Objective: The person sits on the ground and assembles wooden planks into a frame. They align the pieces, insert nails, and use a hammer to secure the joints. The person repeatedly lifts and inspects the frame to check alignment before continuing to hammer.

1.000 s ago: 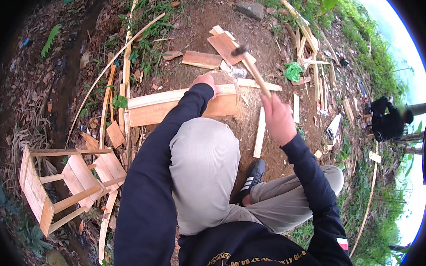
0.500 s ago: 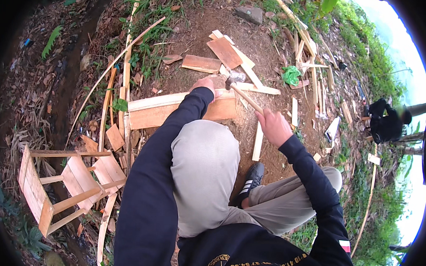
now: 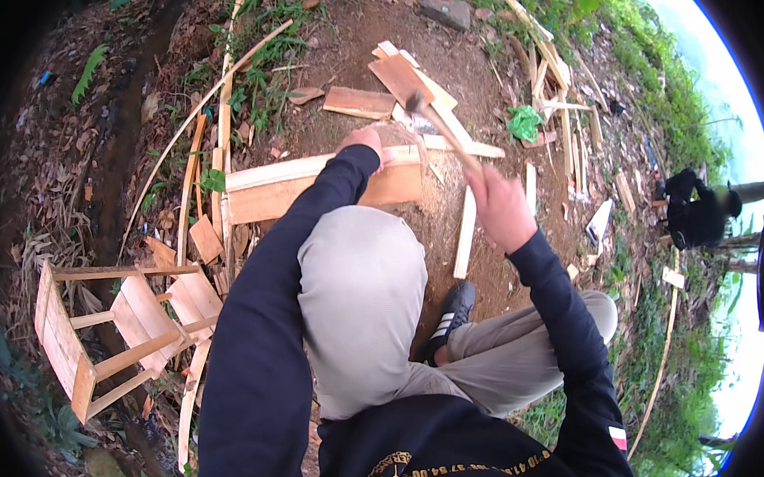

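wooden handle and dark head make up the hammer [image 3: 442, 126], and the right hand [image 3: 500, 205] is closed in a fist around the near end of that handle, lifting it so the head hangs above the far end of the work. the left hand [image 3: 365, 142] rests palm-down on the long pale plank [image 3: 269, 191], its fingers curled over the plank's far edge; how tightly they press cannot be told. the plank lies across the bare dirt just beyond the person's raised left knee [image 3: 359, 280] in grey trousers, running from left to right, and its right end disappears under the hammer handle. both forearms wear dark blue sleeves. a black shoe with white stripes [image 3: 451, 314] sits on the ground between the legs, near the body.

to the right of the plank, a narrow light slat [image 3: 466, 234] lies pointing away from the person, just beside the right hand. farther off, flat offcuts of reddish board [image 3: 358, 103] and another angled piece [image 3: 399, 76] rest on the soil beyond the hammer head. a crumpled green bag [image 3: 524, 123] lies far right among thin sticks. at the near left stands a small wooden stool frame [image 3: 113, 333] tipped on its side, with short square scraps [image 3: 205, 238] between it and the plank. long bent strips of wood [image 3: 222, 87] lean through the grass at the far left. another person in dark clothing [image 3: 697, 214] is well apart at the right edge.
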Tool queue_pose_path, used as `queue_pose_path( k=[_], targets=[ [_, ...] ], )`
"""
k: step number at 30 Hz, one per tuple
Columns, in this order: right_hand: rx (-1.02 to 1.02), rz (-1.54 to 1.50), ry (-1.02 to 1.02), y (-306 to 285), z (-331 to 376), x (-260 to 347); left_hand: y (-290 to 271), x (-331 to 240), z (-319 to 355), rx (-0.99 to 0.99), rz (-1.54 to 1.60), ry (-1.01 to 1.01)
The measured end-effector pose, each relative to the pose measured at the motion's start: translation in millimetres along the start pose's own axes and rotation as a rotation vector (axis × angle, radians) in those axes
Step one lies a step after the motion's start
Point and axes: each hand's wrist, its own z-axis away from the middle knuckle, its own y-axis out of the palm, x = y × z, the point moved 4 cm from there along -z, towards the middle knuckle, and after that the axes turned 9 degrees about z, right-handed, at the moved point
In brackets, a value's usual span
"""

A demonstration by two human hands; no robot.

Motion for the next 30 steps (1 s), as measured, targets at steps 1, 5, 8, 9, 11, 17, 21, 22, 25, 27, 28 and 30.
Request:
queue_pose_path(
  k=[1,5,8,9,11,17,21,22,25,27,28,30],
  targets=[
    [-0.03,-0.095,0.021,-8.2,-2.1,5.1,3.8,3.5,2.8,0.007,0.001,-0.019],
    [-0.041,-0.233,0.105,-15.7,-6.8,14.7,-0.8,0.1,2.4,0.005,-0.009,-0.014],
    [0.224,0.1,0.083,25.0,16.9,-1.8,1.8,-4.3,5.2,-0.002,-0.008,0.0],
    [0.22,0.058,0.112,26.2,19.5,-3.1,2.1,-4.5,3.7,-0.002,-0.009,0.002],
    [0.219,-0.031,0.161,22.5,20.1,-2.3,1.0,-1.1,0.8,-0.005,-0.006,-0.007],
    [0.047,-0.299,0.119,-33.6,-10.1,17.2,-0.5,0.3,5.2,0.029,0.035,-0.054],
    [0.059,-0.222,0.073,-1.1,4.0,3.1,-0.7,-3.4,4.2,0.024,0.027,-0.013],
    [0.097,-0.156,0.08,10.5,10.5,-2.7,-0.1,-6.9,4.9,0.034,0.033,-0.024],
    [0.131,-0.058,0.077,22.6,15.0,-5.1,-0.7,-1.5,3.5,-0.011,0.04,0.02],
    [0.079,-0.091,0.087,15.8,9.5,3.5,-0.1,-0.2,4.0,-0.015,0.021,0.02],
    [0.002,-0.119,0.084,10.2,7.2,8.5,-0.4,0.1,5.3,-0.017,0.012,0.019],
    [-0.061,-0.174,0.099,7.0,3.5,10.7,-1.7,-1.8,5.2,0.008,0.027,-0.004]
  ],
)
